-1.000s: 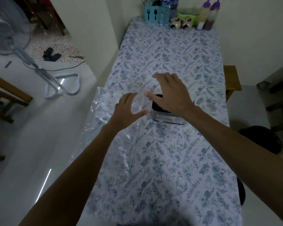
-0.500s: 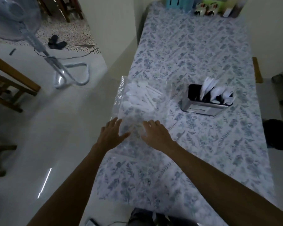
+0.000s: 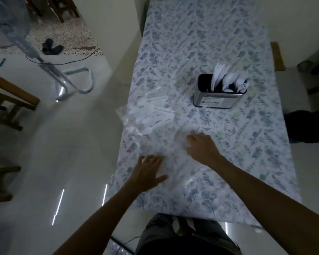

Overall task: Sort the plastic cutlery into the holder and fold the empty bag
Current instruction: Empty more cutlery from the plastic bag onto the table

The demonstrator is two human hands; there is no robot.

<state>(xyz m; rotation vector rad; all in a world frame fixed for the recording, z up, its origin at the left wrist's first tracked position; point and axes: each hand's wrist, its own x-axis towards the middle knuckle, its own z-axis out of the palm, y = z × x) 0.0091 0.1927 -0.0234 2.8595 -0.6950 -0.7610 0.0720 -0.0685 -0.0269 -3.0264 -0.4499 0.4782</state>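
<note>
A clear plastic bag (image 3: 155, 144) lies flat along the table's left side. White plastic cutlery (image 3: 153, 115) is bunched in its far end. My left hand (image 3: 147, 172) rests flat on the bag's near end with the fingers spread. My right hand (image 3: 201, 148) presses on the bag a little farther in, its fingers bent down onto the plastic; whether they pinch it is unclear. A metal holder (image 3: 217, 100) with a black inside stands to the far right of the hands. White knives, spoons and forks stand upright in it.
The table (image 3: 247, 162) wears a blue floral cloth; its left edge runs just beside the bag. A standing fan (image 3: 50, 70) and wooden chairs (image 3: 6, 100) stand on the floor at left. A dark stool (image 3: 306, 126) sits at the right edge.
The view has tilted down and back. Both hands have slid toward me along the bag, from its far part near the holder to its near end. The holder is uncovered again.
</note>
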